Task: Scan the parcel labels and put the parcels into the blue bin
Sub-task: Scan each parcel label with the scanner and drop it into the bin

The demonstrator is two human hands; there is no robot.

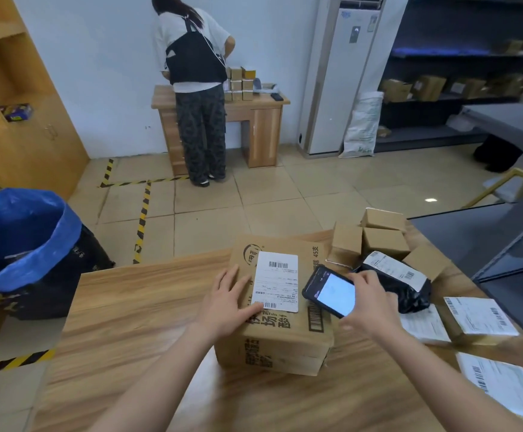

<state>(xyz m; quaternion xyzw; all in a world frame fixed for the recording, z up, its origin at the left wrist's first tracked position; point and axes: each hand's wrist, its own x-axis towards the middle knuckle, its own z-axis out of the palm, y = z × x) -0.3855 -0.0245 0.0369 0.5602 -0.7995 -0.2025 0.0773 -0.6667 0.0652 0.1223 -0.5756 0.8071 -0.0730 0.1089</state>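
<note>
A large cardboard box (288,338) with printed black characters stands on the wooden table (135,322) in front of me. A white shipping label (277,280) is stuck on its top. My left hand (227,302) lies flat on the box top, fingers spread, thumb at the label's lower edge. My right hand (368,302) holds a black phone (332,291) with a lit screen just above the box's right side. The blue bin (23,244), a dark bin lined with a blue bag, stands on the floor at the left.
Several small cardboard boxes (382,236) and a black plastic mailer (400,282) with a label lie at the table's right. White labelled parcels (478,316) lie further right. A grey counter (509,244) borders the right. Another person (198,88) stands at a far desk.
</note>
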